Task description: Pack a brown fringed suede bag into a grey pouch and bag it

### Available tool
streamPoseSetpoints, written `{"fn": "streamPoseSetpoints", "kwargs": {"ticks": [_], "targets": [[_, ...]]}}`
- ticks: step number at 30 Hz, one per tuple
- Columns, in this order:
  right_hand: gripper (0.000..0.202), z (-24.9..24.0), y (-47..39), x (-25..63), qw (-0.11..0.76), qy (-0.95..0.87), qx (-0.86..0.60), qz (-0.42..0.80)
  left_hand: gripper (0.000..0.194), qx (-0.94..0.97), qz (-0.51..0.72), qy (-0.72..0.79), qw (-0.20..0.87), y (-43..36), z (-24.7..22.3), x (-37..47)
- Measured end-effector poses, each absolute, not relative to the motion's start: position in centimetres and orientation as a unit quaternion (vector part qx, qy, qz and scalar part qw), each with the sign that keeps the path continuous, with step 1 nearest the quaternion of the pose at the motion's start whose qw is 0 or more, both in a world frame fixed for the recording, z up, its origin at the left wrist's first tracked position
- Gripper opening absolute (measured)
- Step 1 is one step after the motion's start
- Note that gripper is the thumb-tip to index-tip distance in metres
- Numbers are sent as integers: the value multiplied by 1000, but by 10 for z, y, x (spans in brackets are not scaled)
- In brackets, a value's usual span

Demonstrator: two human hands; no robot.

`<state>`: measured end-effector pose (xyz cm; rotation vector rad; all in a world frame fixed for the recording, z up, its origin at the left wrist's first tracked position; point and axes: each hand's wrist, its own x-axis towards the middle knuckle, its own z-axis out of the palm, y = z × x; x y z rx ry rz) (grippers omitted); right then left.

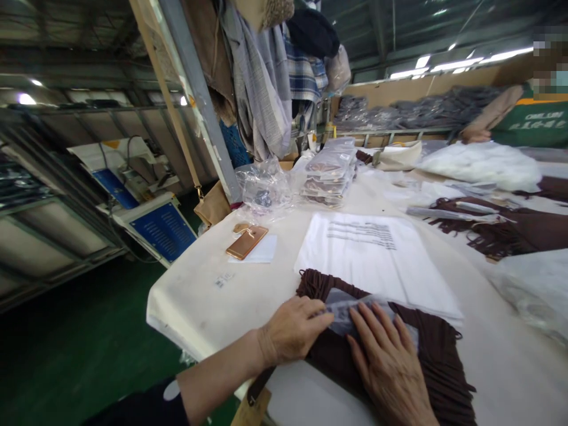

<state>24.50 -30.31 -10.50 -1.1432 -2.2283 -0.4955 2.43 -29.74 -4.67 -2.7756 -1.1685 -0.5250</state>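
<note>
Head view: our right hand (390, 358) lay flat on translucent film (341, 310) over brown fringed cloth (444, 361); our left hand (295, 328) curled at the film's edge, whether pinching we couldn't tell. White tabletop (190, 290) ran left to its edge above green floor (66, 349).

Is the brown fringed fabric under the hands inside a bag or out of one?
The brown fabric is out: its fringe lies bare, and the translucent sheet under the right hand covers only part of it.
</note>
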Motion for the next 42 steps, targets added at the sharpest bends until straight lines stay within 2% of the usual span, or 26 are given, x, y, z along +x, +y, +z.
{"fn": "streamPoseSetpoints", "kwargs": {"ticks": [3,7,12,19,21,26,28,38,42], "targets": [[40,-108,-299,245,294,-834,-428,-186,16,-818,-185,-540,-78,-329,-36,-6],[40,-108,-298,245,307,-837,-415,-182,8,-681,-75,-691,-229,-392,-51,-30],[40,-103,-300,243,304,-835,-423,-178,17,-633,-55,-733,-244,-422,-71,-22],[40,-101,-299,242,290,-841,-413,-193,17,-550,-66,-767,-325,-406,-55,-17],[48,-101,-299,244,271,-850,-412,-188,17,-514,-103,-770,-364,-405,-57,-19],[102,-98,-302,252,202,-880,-381,-199,19,-429,-278,-728,-458,-398,-57,-33],[109,-97,-303,253,190,-882,-379,-204,19,-421,-311,-714,-465,-393,-53,-40],[61,-93,-305,245,206,-883,-328,-263,23,-482,-296,-736,-372,-369,-44,-56],[51,-92,-303,245,213,-878,-325,-280,17,-457,-325,-717,-414,-354,-53,-54]]}}
